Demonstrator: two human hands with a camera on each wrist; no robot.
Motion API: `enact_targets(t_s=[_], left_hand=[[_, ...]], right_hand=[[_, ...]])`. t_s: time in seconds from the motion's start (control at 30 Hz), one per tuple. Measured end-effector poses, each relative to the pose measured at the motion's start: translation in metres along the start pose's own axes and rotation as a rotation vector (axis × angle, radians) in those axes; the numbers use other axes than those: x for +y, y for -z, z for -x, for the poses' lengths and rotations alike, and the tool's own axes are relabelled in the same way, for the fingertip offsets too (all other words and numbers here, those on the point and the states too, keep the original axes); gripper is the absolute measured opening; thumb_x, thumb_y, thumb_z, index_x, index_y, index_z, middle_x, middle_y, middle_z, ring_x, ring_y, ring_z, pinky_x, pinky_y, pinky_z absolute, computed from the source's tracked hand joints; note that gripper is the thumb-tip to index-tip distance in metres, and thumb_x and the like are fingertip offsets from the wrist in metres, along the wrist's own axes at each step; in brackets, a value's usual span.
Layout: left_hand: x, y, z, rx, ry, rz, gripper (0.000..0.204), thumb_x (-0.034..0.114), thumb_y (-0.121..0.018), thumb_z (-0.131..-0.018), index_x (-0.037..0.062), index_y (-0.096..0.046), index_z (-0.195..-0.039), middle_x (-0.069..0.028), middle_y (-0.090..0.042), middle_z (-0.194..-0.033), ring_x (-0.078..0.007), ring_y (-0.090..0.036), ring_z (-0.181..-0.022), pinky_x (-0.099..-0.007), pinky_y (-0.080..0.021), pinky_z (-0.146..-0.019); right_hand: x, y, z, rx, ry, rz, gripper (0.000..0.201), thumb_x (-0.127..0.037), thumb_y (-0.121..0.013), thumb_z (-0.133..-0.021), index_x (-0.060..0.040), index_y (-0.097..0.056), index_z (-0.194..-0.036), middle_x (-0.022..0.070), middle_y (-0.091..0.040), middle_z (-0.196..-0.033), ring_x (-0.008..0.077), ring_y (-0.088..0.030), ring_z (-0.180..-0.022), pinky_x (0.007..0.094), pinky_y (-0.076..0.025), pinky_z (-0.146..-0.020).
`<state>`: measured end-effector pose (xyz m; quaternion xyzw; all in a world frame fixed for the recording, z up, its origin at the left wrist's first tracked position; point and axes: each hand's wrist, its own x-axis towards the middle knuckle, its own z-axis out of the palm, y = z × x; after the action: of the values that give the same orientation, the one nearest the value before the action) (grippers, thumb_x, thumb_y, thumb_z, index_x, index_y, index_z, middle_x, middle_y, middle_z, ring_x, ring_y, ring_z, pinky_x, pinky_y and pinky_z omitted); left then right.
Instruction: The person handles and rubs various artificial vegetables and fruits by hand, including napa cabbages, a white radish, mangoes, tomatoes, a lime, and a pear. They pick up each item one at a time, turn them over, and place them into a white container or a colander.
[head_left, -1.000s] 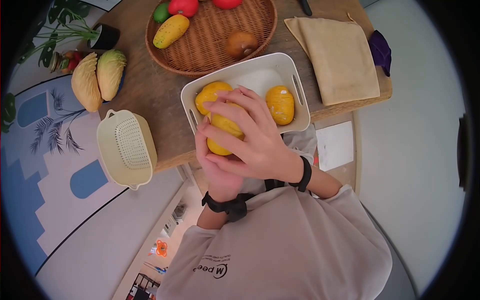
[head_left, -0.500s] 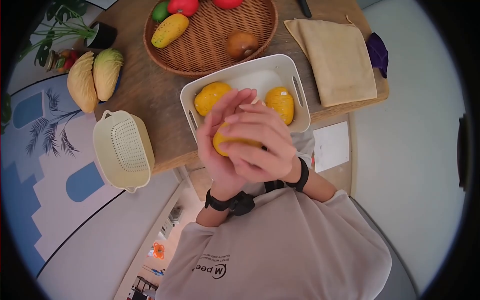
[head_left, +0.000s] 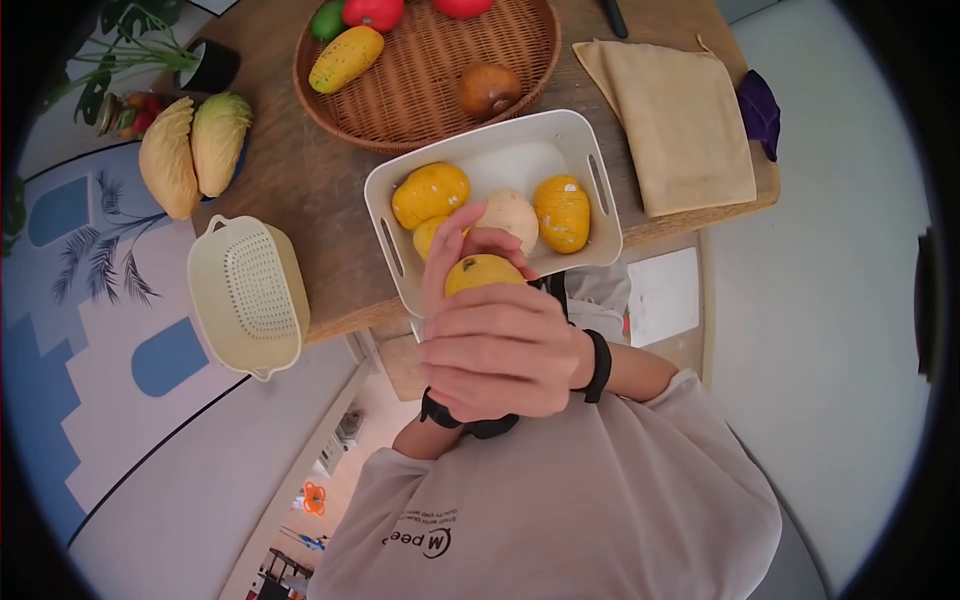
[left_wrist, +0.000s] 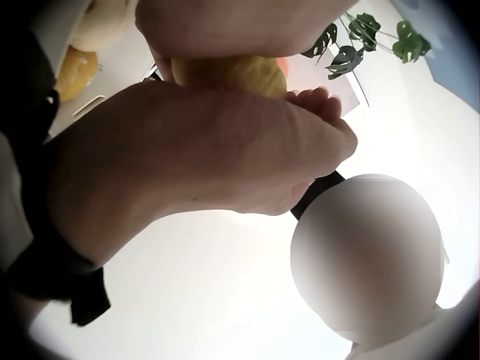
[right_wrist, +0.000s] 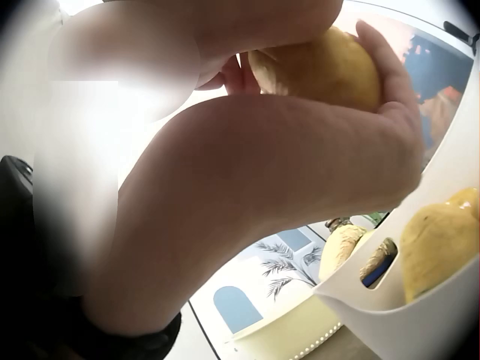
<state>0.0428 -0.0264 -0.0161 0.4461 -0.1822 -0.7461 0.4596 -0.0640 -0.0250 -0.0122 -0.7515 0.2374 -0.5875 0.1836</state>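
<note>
Between my two hands, over the table's front edge, is a yellow mango with a dark spot at its end. My left hand cups it from the far side, fingers pointing up past it. Across the near side lie the curled fingers of my right hand, hiding its lower part. In the right wrist view the mango shows smooth skin between the hands. A white bin just beyond holds several yellow mangoes and a pale round fruit.
Behind the bin is a wicker basket with fruit and vegetables. At left stand a cream colander and two napa cabbages. A folded beige cloth bag lies at right, next to a purple item.
Both hands have drawn back from the bin towards my body with the mango and turned it, bringing its dark-spotted end into view. The pale round fruit and another mango are now uncovered.
</note>
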Motion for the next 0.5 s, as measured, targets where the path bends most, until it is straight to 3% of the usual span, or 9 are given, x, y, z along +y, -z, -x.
enact_targets(t_s=[0.03,0.13,0.23,0.3,0.37,0.4,0.47,0.5], left_hand=[[0.002,0.0,-0.002,0.023,0.084,0.013,0.046,0.039,-0.03,-0.117,0.0092,-0.055,-0.142,-0.0064,-0.064,-0.112,-0.0186,-0.061,-0.104,-0.0363,-0.054,-0.096],[-0.007,0.002,-0.005,-0.053,0.002,0.295,0.014,0.026,-0.056,-0.11,0.0119,-0.057,-0.112,-0.0016,-0.053,-0.103,-0.0162,-0.056,-0.096,-0.0321,-0.054,-0.093],[-0.027,0.02,-0.018,-0.27,-0.056,0.395,0.022,0.033,-0.048,-0.112,0.0123,-0.057,-0.115,-0.0023,-0.056,-0.103,-0.0165,-0.056,-0.097,-0.0333,-0.051,-0.094],[-0.038,0.032,-0.029,-0.417,-0.092,0.459,0.028,0.037,-0.042,-0.114,0.0125,-0.056,-0.117,-0.0028,-0.058,-0.103,-0.0166,-0.057,-0.098,-0.0341,-0.05,-0.094],[-0.029,0.021,-0.029,-0.386,-0.048,0.489,0.03,0.038,-0.041,-0.114,0.0128,-0.057,-0.117,-0.0031,-0.059,-0.103,-0.0171,-0.057,-0.098,-0.0351,-0.049,-0.096],[-0.019,0.012,-0.022,-0.281,0.011,0.484,0.029,0.037,-0.043,-0.113,0.0131,-0.057,-0.117,-0.0032,-0.059,-0.103,-0.0174,-0.057,-0.098,-0.0356,-0.049,-0.097],[-0.02,0.011,-0.01,-0.166,-0.138,0.149,0.027,0.036,-0.046,-0.112,0.0133,-0.059,-0.115,-0.0032,-0.058,-0.103,-0.0174,-0.057,-0.098,-0.0362,-0.049,-0.099],[-0.031,0.02,-0.005,-0.153,-0.342,-0.182,0.026,0.036,-0.047,-0.112,0.0134,-0.06,-0.114,-0.003,-0.058,-0.104,-0.0171,-0.057,-0.099,-0.0362,-0.05,-0.099]], right_hand=[[0.006,0.001,-0.004,-0.045,0.127,-0.014,0.012,-0.003,-0.072,-0.085,0.0009,-0.076,-0.095,0.0143,-0.076,-0.102,0.0322,-0.075,-0.094,0.0409,-0.063,-0.081],[0.018,0.006,-0.004,-0.073,0.122,0.017,0.013,-0.008,-0.074,-0.084,-0.0008,-0.075,-0.095,0.0157,-0.075,-0.103,0.0333,-0.075,-0.095,0.0406,-0.063,-0.082],[0.022,0.013,-0.016,0.027,-0.254,0.069,0.014,-0.012,-0.077,-0.083,-0.0022,-0.076,-0.093,0.0157,-0.074,-0.102,0.033,-0.075,-0.094,0.0406,-0.063,-0.08],[0.016,0.0,-0.001,-0.004,-0.086,0.065,0.018,-0.015,-0.079,-0.08,-0.0022,-0.076,-0.092,0.016,-0.074,-0.101,0.0341,-0.074,-0.092,0.0409,-0.063,-0.078],[0.012,-0.003,0.009,-0.041,0.045,0.054,0.021,-0.017,-0.079,-0.076,-0.002,-0.075,-0.091,0.0158,-0.074,-0.1,0.0346,-0.074,-0.091,0.0409,-0.062,-0.077],[0.011,0.0,0.012,-0.061,0.094,0.046,0.022,-0.017,-0.079,-0.075,-0.0017,-0.075,-0.09,0.0155,-0.074,-0.099,0.0346,-0.074,-0.09,0.0408,-0.061,-0.077],[0.015,0.001,0.01,-0.01,0.049,0.031,0.021,-0.015,-0.079,-0.072,-0.0024,-0.073,-0.088,0.0143,-0.072,-0.097,0.0337,-0.072,-0.088,0.04,-0.06,-0.075],[0.024,0.0,0.005,0.062,-0.043,0.026,0.02,-0.012,-0.08,-0.071,-0.0035,-0.072,-0.086,0.0133,-0.07,-0.096,0.0327,-0.07,-0.087,0.0394,-0.059,-0.073]])
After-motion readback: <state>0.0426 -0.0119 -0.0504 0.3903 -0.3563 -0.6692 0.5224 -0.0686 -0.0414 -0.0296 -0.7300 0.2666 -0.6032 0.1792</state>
